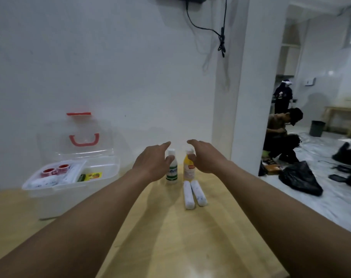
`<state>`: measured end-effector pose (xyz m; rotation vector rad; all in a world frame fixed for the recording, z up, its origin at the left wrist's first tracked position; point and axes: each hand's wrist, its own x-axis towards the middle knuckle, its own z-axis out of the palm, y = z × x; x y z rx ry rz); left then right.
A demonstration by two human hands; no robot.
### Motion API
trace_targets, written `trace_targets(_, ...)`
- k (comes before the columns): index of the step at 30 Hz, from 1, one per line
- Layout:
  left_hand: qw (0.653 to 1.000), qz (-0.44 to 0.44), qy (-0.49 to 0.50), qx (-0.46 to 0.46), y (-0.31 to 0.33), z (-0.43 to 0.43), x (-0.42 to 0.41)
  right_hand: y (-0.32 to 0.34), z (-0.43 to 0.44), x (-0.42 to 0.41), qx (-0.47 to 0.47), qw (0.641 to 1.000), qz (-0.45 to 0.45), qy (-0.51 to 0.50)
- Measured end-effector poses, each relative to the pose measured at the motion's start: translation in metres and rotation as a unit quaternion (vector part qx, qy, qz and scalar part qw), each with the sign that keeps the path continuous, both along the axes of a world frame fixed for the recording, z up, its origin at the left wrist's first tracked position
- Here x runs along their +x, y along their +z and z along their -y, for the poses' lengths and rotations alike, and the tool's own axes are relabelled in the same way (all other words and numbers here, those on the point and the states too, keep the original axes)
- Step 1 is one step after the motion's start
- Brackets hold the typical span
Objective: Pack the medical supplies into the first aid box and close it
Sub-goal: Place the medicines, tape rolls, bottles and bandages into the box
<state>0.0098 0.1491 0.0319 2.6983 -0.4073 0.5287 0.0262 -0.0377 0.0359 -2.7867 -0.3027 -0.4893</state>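
A clear plastic first aid box [50,194] stands open at the left of the wooden table, its lid [78,137] with a red handle leaning back against the wall. Inside lie red tape rolls [55,169], white bandage rolls and a small yellow packet [93,175]. A white bottle with a green label [172,171] and a yellow bottle [188,169] stand upright side by side at the table's far edge. Two white bandage rolls [193,194] lie just in front of them. My left hand [152,163] is spread open beside the white bottle, thumb touching it. My right hand [203,157] is open at the yellow bottle.
The wooden table [170,237] ends at a white wall behind the bottles, and its right edge drops to the floor. Through the doorway at the right, a person crouches and another stands; a black bag [299,177] and cables lie on the floor.
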Motion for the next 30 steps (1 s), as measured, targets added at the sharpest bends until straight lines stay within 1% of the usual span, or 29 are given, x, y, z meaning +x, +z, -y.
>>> trace_targets(2,1.000,-0.004,-0.002,-0.016,-0.005,0.006,0.008,-0.006,0.003,0.004,0.021,1.000,-0.005,0.005)
trace_targets(5,0.998,-0.008,-0.001,-0.069,-0.013,0.014,0.019,-0.014,0.006,0.008,0.066,0.998,-0.010,0.015)
trace_targets(9,0.987,0.017,0.011,-0.158,-0.024,0.018,0.026,-0.022,0.010,0.015,0.105,0.994,0.006,0.030)
trace_targets(13,0.977,0.032,0.004,-0.211,-0.027,0.017,0.031,-0.023,0.011,0.019,0.129,0.991,0.016,0.037)
trace_targets(20,0.969,0.035,0.009,-0.245,-0.030,0.020,0.034,-0.027,0.009,0.022,0.178,0.982,0.031,0.060)
trace_targets(24,0.967,0.032,0.004,-0.252,-0.031,0.018,0.036,-0.033,0.009,0.022,0.198,0.977,0.033,0.075)
trace_targets(30,0.968,0.038,-0.010,-0.247,-0.029,0.018,0.038,-0.030,0.009,0.023,0.226,0.971,0.038,0.065)
